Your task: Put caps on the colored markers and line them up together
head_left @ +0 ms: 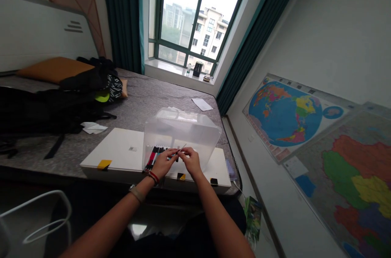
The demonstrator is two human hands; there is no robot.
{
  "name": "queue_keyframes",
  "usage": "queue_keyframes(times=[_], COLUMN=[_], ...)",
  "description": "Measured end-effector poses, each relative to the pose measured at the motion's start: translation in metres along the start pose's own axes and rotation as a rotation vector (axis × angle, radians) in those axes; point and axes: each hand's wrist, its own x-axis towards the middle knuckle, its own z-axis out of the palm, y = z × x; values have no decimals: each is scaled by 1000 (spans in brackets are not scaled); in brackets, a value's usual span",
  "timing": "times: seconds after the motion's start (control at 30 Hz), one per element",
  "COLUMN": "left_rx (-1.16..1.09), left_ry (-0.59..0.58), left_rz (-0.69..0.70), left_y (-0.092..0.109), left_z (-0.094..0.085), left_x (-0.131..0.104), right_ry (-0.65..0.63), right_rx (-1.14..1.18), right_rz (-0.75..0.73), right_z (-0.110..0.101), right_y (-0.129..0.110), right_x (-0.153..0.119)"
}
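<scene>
Both hands meet just in front of a clear plastic box [195,132] that lies open toward me on white cartons. My left hand [165,161], with a red band and a watch at the wrist, has its fingers pinched at a small thin item. My right hand [190,159] is closed on a thin, stick-like piece [183,147] that points up between the hands. What the piece is cannot be made out. Several pens [153,156], black, red and white, lie in a row inside the box, left of my left hand.
The white carton [114,152] with yellow and black tabs sits on the grey mattress [137,95]. Black bags and clothing [45,107] lie at the left, near an orange cushion [55,68]. White papers [202,104] lie behind the box. A wall with maps [285,111] stands right.
</scene>
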Motion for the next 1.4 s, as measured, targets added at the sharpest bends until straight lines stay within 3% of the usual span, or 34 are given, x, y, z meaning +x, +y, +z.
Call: queue_keyframes(times=[0.23,0.37,0.47,0.63,0.83,0.97,1.27,1.4], left_rx=[27,47,39,41,77,124,314,332], left_ry=[42,106,153,155,122,106,95,45], left_rz=[22,23,-22,-79,-42,-27,148,211], left_y=[-6,-15,-19,-16,-13,-18,-14,-13], left_z=[-6,-14,-17,-18,-21,-20,-26,-26], left_x=[1,3,4,7,14,16,17,17], right_ry=[-29,26,49,-61,-469,-617,-813,-844], right_rx=[162,312,275,-126,-857,-1167,-1425,-1326], right_rz=[75,181,200,75,-240,-298,-353,-403], right_z=[0,-3,-7,-19,-34,-37,-28,-21], right_y=[-8,-7,-2,0,-33,-56,-72,-66], right_x=[7,14,17,22,36,47,54,56])
